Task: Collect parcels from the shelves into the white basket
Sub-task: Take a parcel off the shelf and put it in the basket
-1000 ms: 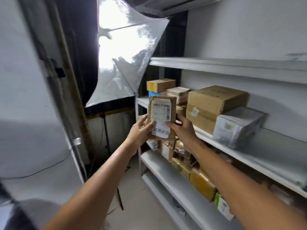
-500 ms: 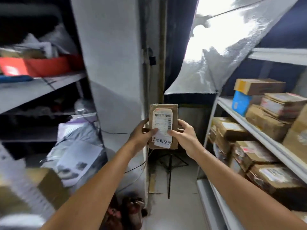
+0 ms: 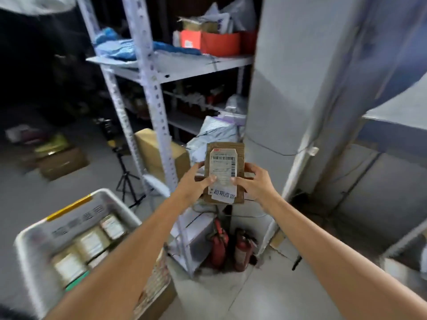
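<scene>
1. Cardboard parcel (image 3: 225, 173) is held upright in mid-air, gripped at its left edge by the left hand (image 3: 194, 185) and at its right edge by the right hand (image 3: 254, 184).
2. Open room is seen below it toward the white basket (image 3: 27, 262), lower left.
3. The basket's near side is hidden by the left forearm; its labelled parcels (image 3: 90, 244) are blurred.

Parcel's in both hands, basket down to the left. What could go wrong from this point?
The brown parcel is pinched only at its sides by the left hand and right hand, so it might slip. The white basket sits low to the left, already holding other parcels; a careless drop could land on its rim.
</scene>
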`<move>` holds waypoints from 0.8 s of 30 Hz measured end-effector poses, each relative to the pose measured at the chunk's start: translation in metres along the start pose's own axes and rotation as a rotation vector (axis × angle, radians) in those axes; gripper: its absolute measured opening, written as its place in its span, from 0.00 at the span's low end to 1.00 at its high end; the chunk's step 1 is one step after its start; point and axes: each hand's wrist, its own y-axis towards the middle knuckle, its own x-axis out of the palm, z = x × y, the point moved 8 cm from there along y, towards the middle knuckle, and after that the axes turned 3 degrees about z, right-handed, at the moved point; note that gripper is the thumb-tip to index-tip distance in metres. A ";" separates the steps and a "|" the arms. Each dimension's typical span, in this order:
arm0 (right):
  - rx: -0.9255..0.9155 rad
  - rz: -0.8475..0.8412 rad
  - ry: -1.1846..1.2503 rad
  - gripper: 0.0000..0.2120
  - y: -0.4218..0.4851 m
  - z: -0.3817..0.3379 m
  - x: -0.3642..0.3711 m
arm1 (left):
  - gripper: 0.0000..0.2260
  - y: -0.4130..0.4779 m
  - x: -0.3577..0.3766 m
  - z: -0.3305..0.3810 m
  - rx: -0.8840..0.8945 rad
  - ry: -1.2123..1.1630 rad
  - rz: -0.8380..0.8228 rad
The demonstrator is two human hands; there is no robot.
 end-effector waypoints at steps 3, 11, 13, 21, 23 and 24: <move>0.001 -0.120 -0.018 0.18 0.001 0.005 0.069 | 0.24 -0.014 -0.054 -0.045 -0.103 -0.069 0.081; 0.019 -0.372 -0.019 0.16 -0.010 0.020 0.240 | 0.22 -0.049 -0.178 -0.145 -0.236 -0.106 0.282; 0.036 -0.424 -0.034 0.16 -0.013 0.028 0.280 | 0.22 -0.051 -0.207 -0.170 -0.259 -0.107 0.313; 0.072 -0.512 -0.113 0.23 -0.019 0.053 0.403 | 0.23 -0.064 -0.288 -0.267 -0.373 -0.198 0.391; 0.075 -0.551 -0.134 0.23 -0.021 0.057 0.427 | 0.22 -0.068 -0.301 -0.288 -0.399 -0.225 0.422; 0.074 -0.572 -0.138 0.22 -0.022 0.058 0.438 | 0.22 -0.070 -0.307 -0.296 -0.409 -0.244 0.440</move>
